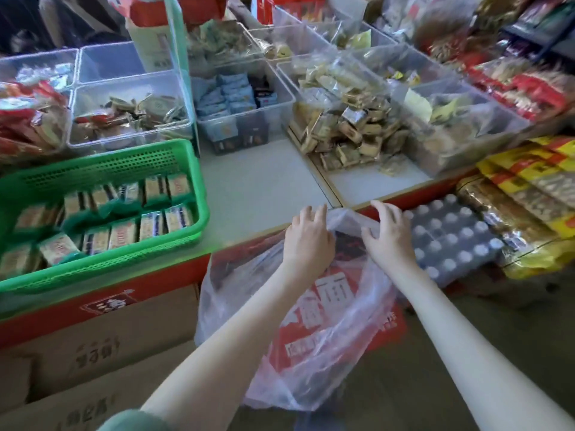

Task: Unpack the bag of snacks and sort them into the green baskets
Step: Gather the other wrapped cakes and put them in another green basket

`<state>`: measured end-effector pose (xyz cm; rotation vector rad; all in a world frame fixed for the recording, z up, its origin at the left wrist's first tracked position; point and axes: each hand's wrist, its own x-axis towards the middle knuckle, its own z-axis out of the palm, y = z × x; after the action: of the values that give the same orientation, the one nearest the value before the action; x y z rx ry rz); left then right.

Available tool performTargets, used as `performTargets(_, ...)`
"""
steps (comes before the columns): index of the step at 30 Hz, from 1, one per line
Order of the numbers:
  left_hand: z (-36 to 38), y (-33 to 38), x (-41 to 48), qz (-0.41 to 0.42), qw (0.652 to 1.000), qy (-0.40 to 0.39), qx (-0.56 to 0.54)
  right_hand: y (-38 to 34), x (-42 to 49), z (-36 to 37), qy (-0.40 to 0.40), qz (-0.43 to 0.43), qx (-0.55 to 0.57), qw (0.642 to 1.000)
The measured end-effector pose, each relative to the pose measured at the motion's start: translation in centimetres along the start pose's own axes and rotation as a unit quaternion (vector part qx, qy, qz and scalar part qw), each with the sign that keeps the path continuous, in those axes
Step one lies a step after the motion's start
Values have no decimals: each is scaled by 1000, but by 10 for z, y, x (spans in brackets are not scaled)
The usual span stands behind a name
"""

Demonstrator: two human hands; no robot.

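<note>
Head cam check.

A: bag location?

B: plastic bag (311, 353) is against the counter (258, 188) front edge, 6 o'clock of frame, directly under both hands. Red package (329, 309) inside (print blurred, unreadable).

A: hands?

B: left hand (306, 237) grasps the bag rim at its 10 o'clock, fingers curled over the film. Right hand (389, 236) is clawed on the rim at 2 o'clock, thumb and fingers pinching film. Bag mouth is spread between them.

A: basket?

B: green basket (102, 163) is on the counter, 9 o'clock of the left hand, well apart. Rows of wrapped snack packs (124, 234) in it. Clear bins (242, 98) of sweets at 12 o'clock.
</note>
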<state>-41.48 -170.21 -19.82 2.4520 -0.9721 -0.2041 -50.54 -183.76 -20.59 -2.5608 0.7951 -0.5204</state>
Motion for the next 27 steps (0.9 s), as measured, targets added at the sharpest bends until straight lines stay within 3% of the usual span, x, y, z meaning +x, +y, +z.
performTargets(7,86,53,158,-78,996,-28,14,137,133,1,-100,84,-7,991)
performTargets(17,180,52,310,-127,985,40,114,230,285,61,-245,65,-15,967)
performTargets(22,203,46,335,-137,983,66,100,250,321,92,-279,43,-48,958)
performTargets(27,210,51,327,-144,983,79,87,261,307,88,-217,-17,-39,975)
